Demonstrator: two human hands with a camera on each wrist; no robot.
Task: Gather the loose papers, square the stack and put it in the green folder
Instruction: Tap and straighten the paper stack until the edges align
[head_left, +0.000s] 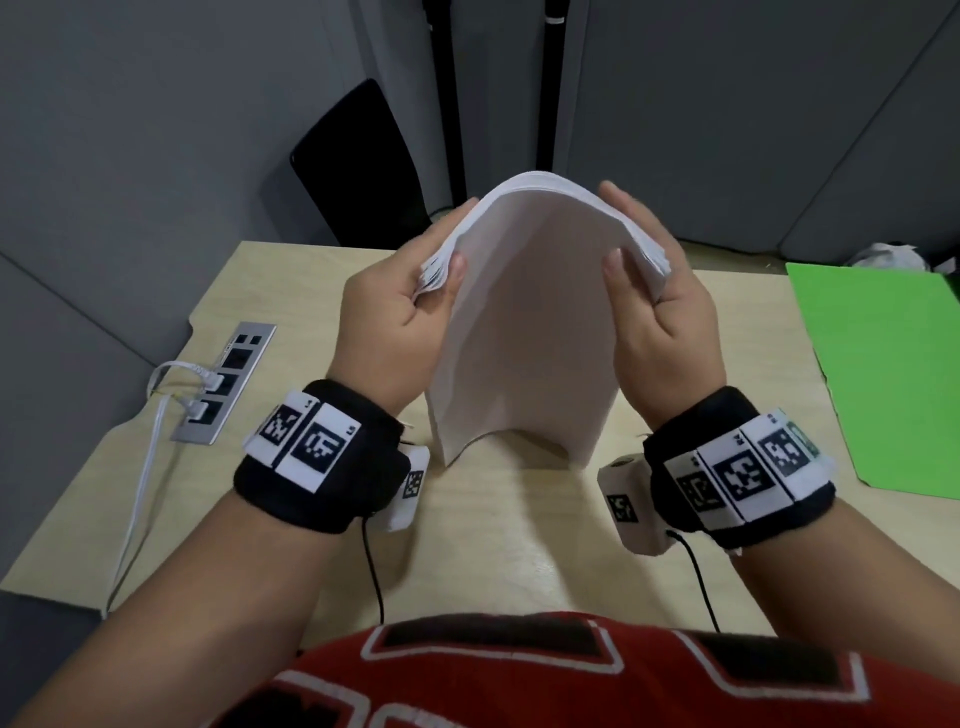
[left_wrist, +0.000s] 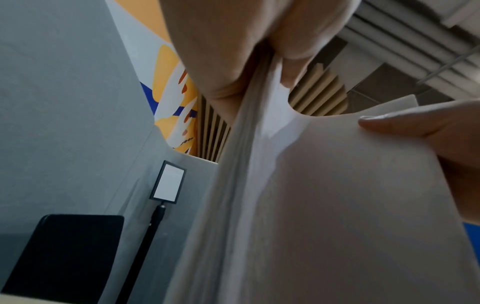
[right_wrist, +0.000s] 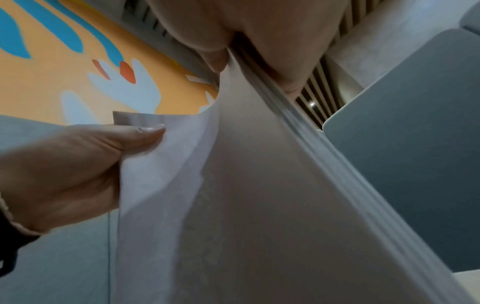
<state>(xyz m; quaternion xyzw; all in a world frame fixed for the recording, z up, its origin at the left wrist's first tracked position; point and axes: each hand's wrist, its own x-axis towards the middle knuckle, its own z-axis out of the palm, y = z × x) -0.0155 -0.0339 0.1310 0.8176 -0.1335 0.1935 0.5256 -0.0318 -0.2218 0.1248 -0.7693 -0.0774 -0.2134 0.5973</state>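
You've got nothing here you can actually read. The black-and-white square code tags on your left wristband (head_left: 304, 441) at seven o'clock and your right wristband (head_left: 740, 473) at four o'clock carry tiny characters, too small to make out. At six o'clock, your red shirt (head_left: 519, 675) shows blocky white-edged dark shapes, cut off by the frame edge, so you can't tell any letter or number.

Paper stack (head_left: 524, 332) upright on desk (head_left: 519, 525), between hands; folder (head_left: 883, 374) right.
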